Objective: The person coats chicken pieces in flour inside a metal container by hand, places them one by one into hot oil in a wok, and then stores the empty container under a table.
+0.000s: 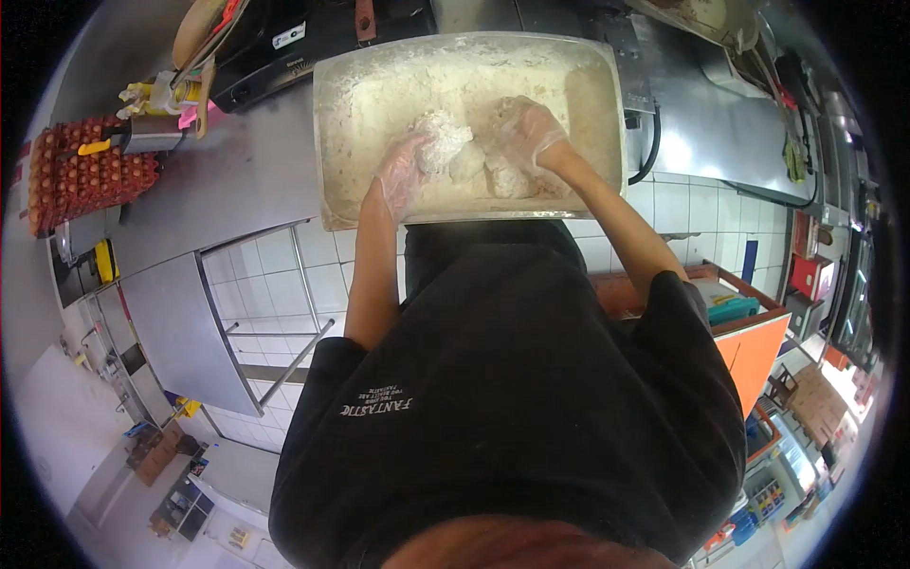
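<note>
Both hands wear clear plastic gloves inside a large metal tray (588, 204) dusted with pale flour. My left hand (405, 174) has its fingers curled round the side of a flour-coated piece (441, 142), at the tray's middle left. On the right, my right hand (531, 128) is bent down into the flour; its fingertips are partly hidden, and what they hold is hard to make out. Below and between the hands lie more floured pieces (507, 178), close to my right wrist.
A black stove (275, 71) stands behind the tray at the left. Stacked red egg trays (85, 175) and a yellow-handled knife (95, 148) are at the far left. A black cable (654, 152) curves beside the tray's right edge. An orange cabinet (754, 356) stands lower right.
</note>
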{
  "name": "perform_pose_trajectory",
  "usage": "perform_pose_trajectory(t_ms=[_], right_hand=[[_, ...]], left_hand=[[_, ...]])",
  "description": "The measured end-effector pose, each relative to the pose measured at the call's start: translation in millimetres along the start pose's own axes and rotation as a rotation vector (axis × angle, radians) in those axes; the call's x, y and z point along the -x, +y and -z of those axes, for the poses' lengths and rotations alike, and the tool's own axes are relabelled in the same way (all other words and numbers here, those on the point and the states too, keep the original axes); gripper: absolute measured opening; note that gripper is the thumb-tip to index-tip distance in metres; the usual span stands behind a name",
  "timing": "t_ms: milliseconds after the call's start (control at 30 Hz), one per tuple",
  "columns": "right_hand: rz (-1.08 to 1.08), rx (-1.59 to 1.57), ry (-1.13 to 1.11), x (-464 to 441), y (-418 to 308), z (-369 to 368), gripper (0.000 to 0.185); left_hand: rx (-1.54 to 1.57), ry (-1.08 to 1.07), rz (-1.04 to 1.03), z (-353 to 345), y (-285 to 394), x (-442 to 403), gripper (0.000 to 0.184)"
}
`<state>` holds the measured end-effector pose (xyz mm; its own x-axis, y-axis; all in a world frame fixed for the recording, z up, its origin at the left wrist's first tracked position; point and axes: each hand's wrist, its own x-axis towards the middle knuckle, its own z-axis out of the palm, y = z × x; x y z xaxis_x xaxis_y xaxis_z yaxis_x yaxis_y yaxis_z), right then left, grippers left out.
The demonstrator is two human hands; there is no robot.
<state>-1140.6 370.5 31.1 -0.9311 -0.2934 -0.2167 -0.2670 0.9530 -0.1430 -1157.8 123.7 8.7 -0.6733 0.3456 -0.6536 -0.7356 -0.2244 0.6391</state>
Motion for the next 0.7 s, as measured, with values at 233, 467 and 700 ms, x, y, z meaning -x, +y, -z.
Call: perform_pose_trajectory(t_ms=[233,467,700], right_hand=[[-0.195,-1.385,-0.040,11,-3,4,0.031],[-0.128,-1.447,-0.216,22,4,11,0.041],[-0.317,-1.130,-0.208,28,-9,22,0.064]], left_hand=[[0.146,-0.121,-0.046,-15,-4,-4,0.043],[0.182,-0.212,-0.097,-36,-3,-9,0.044],[0.004,-0.054,-0.049,-67,-1,-2,0.047]])
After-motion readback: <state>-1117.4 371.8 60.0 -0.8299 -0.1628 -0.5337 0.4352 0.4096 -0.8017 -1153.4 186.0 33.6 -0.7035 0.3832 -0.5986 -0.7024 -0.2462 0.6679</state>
